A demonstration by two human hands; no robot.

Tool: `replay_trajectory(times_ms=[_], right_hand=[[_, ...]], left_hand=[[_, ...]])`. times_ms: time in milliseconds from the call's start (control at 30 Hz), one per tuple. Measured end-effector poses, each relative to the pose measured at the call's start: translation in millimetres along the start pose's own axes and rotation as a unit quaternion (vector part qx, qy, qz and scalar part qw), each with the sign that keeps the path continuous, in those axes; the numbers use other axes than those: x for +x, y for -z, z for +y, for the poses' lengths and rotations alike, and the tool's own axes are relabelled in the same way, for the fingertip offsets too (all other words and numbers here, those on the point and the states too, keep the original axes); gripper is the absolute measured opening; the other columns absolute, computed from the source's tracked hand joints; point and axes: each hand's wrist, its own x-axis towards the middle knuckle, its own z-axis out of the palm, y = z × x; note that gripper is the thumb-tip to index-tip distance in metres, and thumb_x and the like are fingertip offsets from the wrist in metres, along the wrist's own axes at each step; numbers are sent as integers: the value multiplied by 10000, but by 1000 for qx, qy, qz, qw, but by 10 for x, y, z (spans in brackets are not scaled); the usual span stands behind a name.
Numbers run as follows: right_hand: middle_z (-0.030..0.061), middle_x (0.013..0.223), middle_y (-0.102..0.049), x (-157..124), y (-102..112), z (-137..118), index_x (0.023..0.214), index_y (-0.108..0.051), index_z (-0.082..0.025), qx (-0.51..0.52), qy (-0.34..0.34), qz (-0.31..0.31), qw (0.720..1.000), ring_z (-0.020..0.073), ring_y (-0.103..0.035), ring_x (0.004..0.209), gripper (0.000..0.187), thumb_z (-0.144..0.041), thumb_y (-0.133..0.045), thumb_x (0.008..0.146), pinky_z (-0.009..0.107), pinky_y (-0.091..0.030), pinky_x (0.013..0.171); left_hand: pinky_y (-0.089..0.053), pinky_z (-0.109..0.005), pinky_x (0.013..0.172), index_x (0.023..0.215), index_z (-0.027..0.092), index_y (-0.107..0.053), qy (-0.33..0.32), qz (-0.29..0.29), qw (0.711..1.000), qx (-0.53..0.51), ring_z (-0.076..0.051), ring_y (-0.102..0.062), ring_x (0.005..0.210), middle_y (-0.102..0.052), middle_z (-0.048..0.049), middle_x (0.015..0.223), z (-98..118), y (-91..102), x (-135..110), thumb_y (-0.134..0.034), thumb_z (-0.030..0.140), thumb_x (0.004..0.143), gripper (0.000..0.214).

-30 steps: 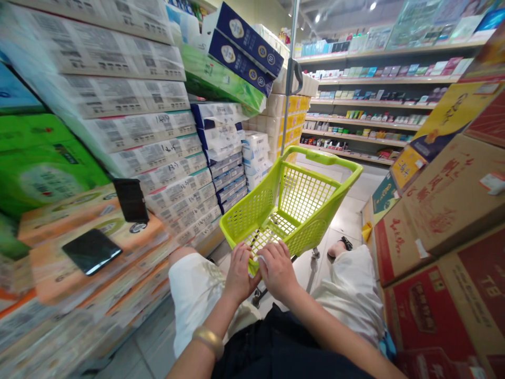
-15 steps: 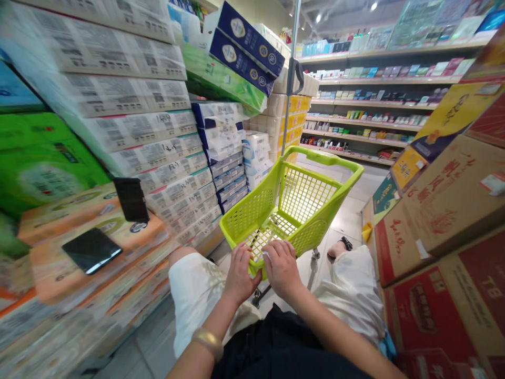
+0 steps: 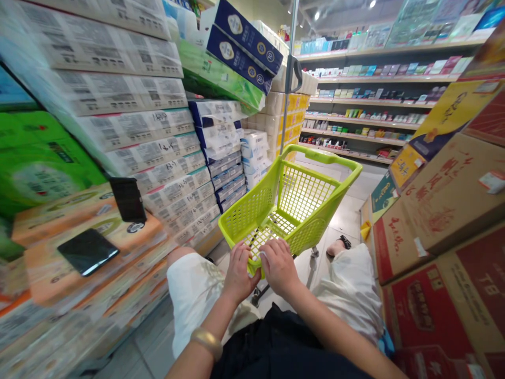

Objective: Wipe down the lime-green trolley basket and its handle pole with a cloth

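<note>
A lime-green plastic shopping cart basket [image 3: 329, 210] with perforated walls stands before me, between my knees, and nothing lies inside it. My left hand [image 3: 239, 271] is curled over its near rim, the thumb pointing inward. Beside it, my right hand [image 3: 278, 263] grips the same rim with bent fingers. A small whitish spot shows near the right thumb; I cannot make out what it is. The two hands almost touch at the thumbs, and the fingertips are partly hidden by the rim.
Stacked tissue packs [image 3: 169, 147] rise on the left. A dark phone-like slab [image 3: 89, 251] lies on orange packs [image 3: 43, 273], near an upright black object [image 3: 128, 200]. Cardboard boxes [image 3: 442, 205] line the right. Stocked shelves [image 3: 371, 79] stand behind a tall metal pole [image 3: 287, 95].
The view has shifted very slightly, so the surroundings sit a little further left. Both hands keep their places on the basket rim.
</note>
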Motion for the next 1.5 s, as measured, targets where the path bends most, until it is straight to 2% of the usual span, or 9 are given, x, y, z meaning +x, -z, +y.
replay_trajectory(times_ms=[100, 333, 600, 733, 833, 967, 1100, 1333, 1500], right_hand=[[36, 911, -640, 7, 15, 13, 954, -638, -238, -3, 11, -15, 1000, 195, -544, 956, 164, -200, -481, 926, 357, -310, 1039], [28, 891, -662, 193, 157, 456, 921, -636, -232, -47, -60, 21, 997, 192, -560, 941, 179, -219, -461, 956, 369, -260, 1055], [36, 891, -650, 205, 7, 256, 930, -628, -236, -41, -54, 24, 997, 203, -545, 938, 188, -234, -442, 957, 368, -294, 1056], [46, 915, -650, 174, -55, 141, 937, -614, -239, -37, -65, 33, 997, 216, -534, 959, 183, -216, -433, 950, 391, -285, 1062], [47, 916, -644, 143, -63, 59, 944, -609, -237, -37, -59, 28, 997, 215, -531, 971, 184, -206, -428, 950, 388, -276, 1070], [33, 919, -648, 105, -22, -14, 954, -615, -241, -27, -37, 10, 999, 200, -542, 969, 152, -225, -464, 946, 371, -259, 1077], [16, 928, -664, 101, 77, 77, 964, -620, -255, -7, -23, -1, 1000, 184, -561, 976, 152, -222, -474, 941, 387, -211, 1092], [33, 916, -672, 180, 276, 552, 940, -634, -237, -81, -79, 67, 991, 204, -562, 973, 163, -231, -472, 953, 427, -163, 1083], [20, 873, -663, 135, 143, 252, 884, -630, -227, -60, -78, 55, 994, 196, -564, 957, 151, -203, -490, 936, 414, -163, 1101]], left_hand=[[-449, -533, 1024, 915, 223, -475, -3, -4, 1000, -5, -294, -500, 1187, -578, -76, 1038, -11, 14, 5, -628, 219, 728, 241], [-455, -513, 1025, 850, 231, -466, -3, -28, 999, -19, -281, -520, 1165, -598, -52, 975, -86, 91, 94, -640, 178, 690, 242], [-461, -521, 1019, 842, 231, -506, -16, -81, 996, 20, -297, -543, 1177, -626, -77, 1025, -336, 314, 146, -644, 243, 688, 207], [-331, -626, 1092, 1132, 212, -516, -1, -55, 993, 101, -377, -445, 1298, -567, -138, 1245, -150, 334, 153, -670, 332, 687, 486], [-341, -578, 1097, 1278, 208, -454, -11, -34, 994, 103, -356, -443, 1307, -553, -140, 1290, 123, 221, 222, -615, 277, 725, 581], [-474, -484, 921, 1192, 190, -510, 36, -59, 992, 107, -294, -638, 984, -674, -117, 1053, 365, 60, 292, -533, 194, 769, 423], [-466, -348, 630, 920, 224, -570, 62, -114, 982, 137, -256, -643, 736, -668, -60, 783, 380, 66, 270, -520, 251, 814, 121], [-434, -308, 606, 858, 233, -562, 56, -118, 981, 146, -223, -631, 710, -667, -36, 783, 387, 139, 268, -535, 287, 803, 82], [-446, -308, 665, 894, 218, -556, 80, -180, 966, 167, -223, -644, 798, -678, -45, 855, 450, 167, 309, -508, 308, 835, 118]])
